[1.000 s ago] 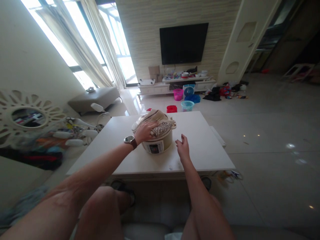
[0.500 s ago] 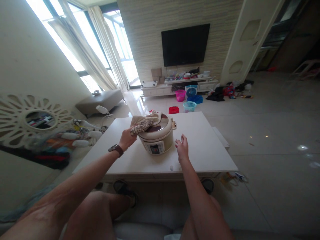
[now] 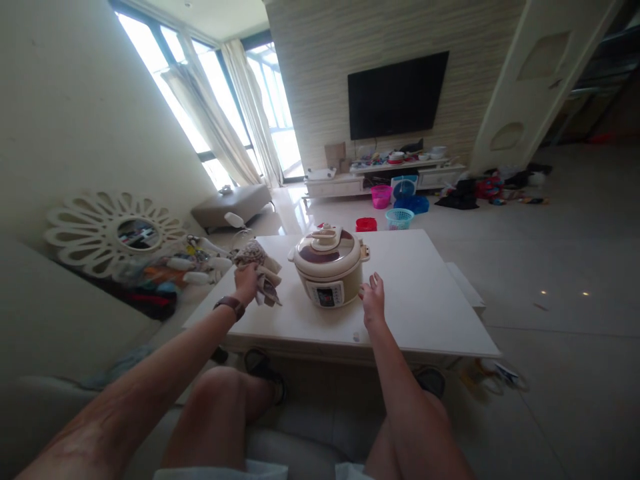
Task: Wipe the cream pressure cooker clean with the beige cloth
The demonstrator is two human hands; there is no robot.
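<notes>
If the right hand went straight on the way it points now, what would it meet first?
Probably the side handle of the cooker, just beyond the right hand. Depth is unclear from this one view, so it might pass over or beside it.

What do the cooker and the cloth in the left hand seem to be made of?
Cooker: its glossy lid looks like plastic, perhaps partly glass, by its reflections; the smooth body may be plastic or painted metal. Cloth in the left hand: soft, patterned fabric, by its loose folds.
</notes>
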